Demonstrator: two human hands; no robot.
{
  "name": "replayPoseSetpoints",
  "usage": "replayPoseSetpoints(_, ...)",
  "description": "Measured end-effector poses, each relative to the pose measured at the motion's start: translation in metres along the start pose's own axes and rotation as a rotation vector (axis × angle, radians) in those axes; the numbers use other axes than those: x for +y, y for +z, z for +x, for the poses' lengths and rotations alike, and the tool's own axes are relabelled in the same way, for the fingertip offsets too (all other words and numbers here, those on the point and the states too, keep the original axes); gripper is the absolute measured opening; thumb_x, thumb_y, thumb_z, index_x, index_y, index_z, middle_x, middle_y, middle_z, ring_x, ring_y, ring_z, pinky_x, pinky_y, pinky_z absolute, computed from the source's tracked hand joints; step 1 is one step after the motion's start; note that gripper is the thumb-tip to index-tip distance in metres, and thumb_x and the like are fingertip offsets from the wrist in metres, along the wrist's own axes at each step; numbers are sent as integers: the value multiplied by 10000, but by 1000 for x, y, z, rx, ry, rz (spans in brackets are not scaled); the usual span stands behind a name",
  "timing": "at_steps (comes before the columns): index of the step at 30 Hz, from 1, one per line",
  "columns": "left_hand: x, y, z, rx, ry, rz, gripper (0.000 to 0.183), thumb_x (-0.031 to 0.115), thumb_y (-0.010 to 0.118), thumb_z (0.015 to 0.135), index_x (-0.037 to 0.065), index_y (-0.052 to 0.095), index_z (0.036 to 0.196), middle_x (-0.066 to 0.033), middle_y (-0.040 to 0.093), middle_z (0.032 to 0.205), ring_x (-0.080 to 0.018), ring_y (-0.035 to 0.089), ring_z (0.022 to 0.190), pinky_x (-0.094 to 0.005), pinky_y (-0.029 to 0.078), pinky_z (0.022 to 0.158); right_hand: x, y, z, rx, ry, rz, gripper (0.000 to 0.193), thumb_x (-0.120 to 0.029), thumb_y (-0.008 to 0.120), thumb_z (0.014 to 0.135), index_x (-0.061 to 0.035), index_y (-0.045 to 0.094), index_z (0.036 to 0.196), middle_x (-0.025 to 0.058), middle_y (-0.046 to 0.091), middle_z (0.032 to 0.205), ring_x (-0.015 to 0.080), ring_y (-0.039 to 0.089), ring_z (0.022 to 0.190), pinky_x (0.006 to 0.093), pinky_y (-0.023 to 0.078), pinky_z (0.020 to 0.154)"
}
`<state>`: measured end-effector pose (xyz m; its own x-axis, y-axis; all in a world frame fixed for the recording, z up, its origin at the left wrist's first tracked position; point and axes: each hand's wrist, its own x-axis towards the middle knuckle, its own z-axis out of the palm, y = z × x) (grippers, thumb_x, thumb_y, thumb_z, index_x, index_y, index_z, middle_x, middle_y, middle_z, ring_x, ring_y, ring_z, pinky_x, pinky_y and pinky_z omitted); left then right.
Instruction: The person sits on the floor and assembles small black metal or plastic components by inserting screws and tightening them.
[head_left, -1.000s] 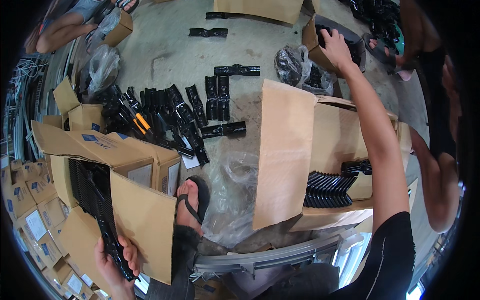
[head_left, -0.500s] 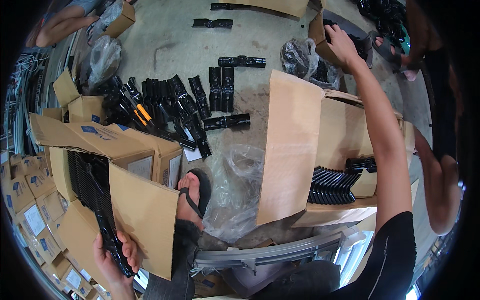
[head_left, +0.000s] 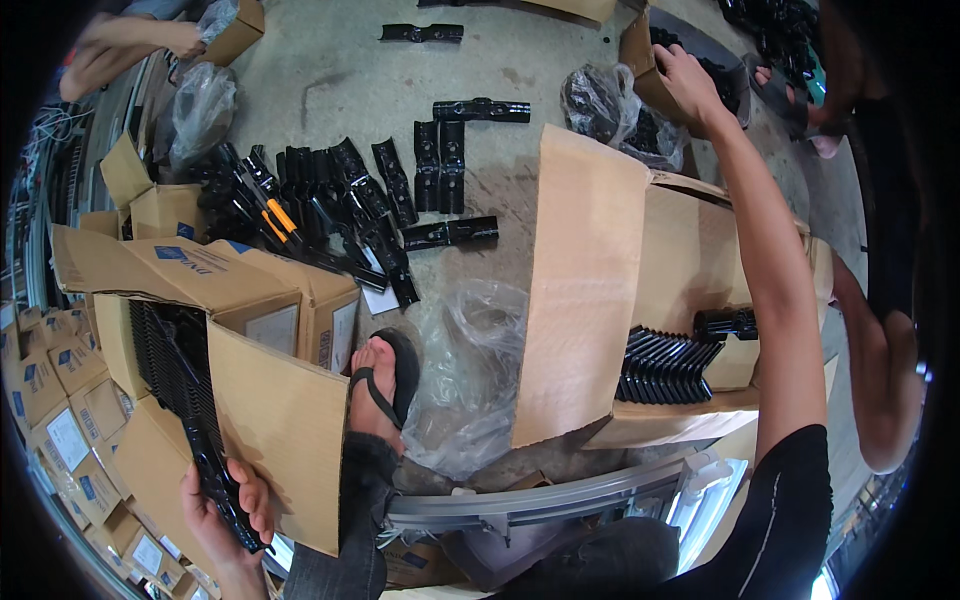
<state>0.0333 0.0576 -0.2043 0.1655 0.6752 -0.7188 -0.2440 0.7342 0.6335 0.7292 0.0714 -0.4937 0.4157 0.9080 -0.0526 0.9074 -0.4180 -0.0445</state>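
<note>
My left hand (head_left: 252, 500) is wrapped round a black metal bracket (head_left: 217, 478), held tilted beside the open carton (head_left: 275, 435) at the left. Rows of similar dark brackets (head_left: 165, 345) stand packed in that carton. At the far right, my right hand (head_left: 690, 88) reaches over the rim of a small cardboard box (head_left: 636, 62) of small black parts (head_left: 715, 75). Its fingers are bent and close together; the fingertips and anything in them are hidden. Under my right forearm, a large open carton (head_left: 580, 290) holds a row of black brackets (head_left: 668, 368) and another bracket (head_left: 725, 324).
Loose black brackets (head_left: 345, 190) and orange-handled tools (head_left: 275, 215) lie on the floor. Clear plastic bags (head_left: 465, 380) lie around, one with black parts (head_left: 595, 105). Stacked cartons (head_left: 65, 430) fill the left. My sandalled foot (head_left: 380, 385) is between the cartons. Other people (head_left: 140, 40) sit nearby.
The view has shifted slightly, so the floor items sit a little higher and further left. My left hand keeps the bracket; my right hand stays at the small box.
</note>
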Motion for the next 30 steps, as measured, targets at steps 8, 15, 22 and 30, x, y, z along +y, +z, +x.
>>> replayPoseSetpoints(8,1,3,2,29,0,16,596,476,293,1020,-61,548,978,-126,530,656,-234,560,481,-348,498,338,18,9,-1,108,-176,509,426,-296,674,843,-45,587,1176,165,626,1119,338,604,1053,382,471,904)
replayPoseSetpoints(15,-1,3,1,71,18,41,579,469,300,1021,-56,535,950,-120,521,628,-223,546,455,-326,489,319,2,-3,-6,71,-136,659,364,-256,688,827,-26,626,1102,138,689,1025,249,647,943,340,479,856)
replayPoseSetpoints(22,0,5,0,85,23,97,509,436,330,1032,-34,508,957,-99,499,636,-198,531,436,-312,482,300,-4,-10,-5,51,-70,511,409,-366,645,839,-49,612,1094,173,675,1039,323,639,932,382,479,838)
replayPoseSetpoints(30,0,7,0,97,25,109,505,440,319,1034,-20,508,947,-88,488,607,-190,519,420,-300,463,285,-2,-8,-3,-14,-25,733,333,-301,594,855,-50,605,1074,118,665,953,219,609,878,345,472,818)
